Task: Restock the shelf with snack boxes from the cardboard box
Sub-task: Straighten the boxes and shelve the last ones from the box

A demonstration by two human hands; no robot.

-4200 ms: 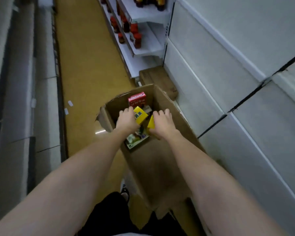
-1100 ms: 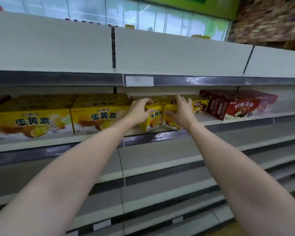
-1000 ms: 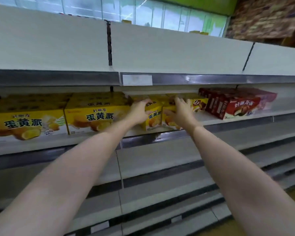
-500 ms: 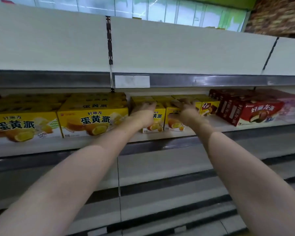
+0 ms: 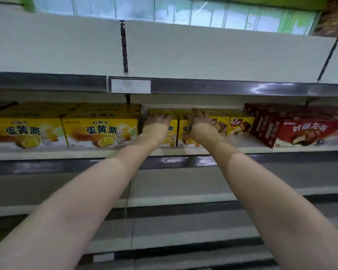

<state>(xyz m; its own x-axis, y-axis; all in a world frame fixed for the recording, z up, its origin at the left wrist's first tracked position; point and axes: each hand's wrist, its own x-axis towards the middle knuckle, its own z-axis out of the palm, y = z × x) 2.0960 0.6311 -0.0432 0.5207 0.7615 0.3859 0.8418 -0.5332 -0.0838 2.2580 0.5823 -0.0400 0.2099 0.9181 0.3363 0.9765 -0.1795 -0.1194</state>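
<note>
Two small yellow snack boxes stand side by side on the white shelf (image 5: pixel 47 152). My left hand (image 5: pixel 156 124) lies over the top and front of the left yellow box (image 5: pixel 171 134), fingers curled on it. My right hand (image 5: pixel 200 123) grips the right yellow box (image 5: pixel 184 135) the same way. Both boxes rest on the shelf board, between the large yellow boxes and the small Q-label boxes. The cardboard box is out of view.
Large yellow snack boxes (image 5: pixel 100 131) fill the shelf to the left. Small yellow Q-label boxes (image 5: pixel 240 125) and red boxes (image 5: pixel 306 131) sit to the right. A bare shelf (image 5: pixel 203 61) with a blank price tag (image 5: pixel 130 85) hangs above; more bare shelves run below.
Since the cardboard box, my hands carried two small yellow boxes up to the shelf. Over the last second they pushed the boxes further back onto the shelf board.
</note>
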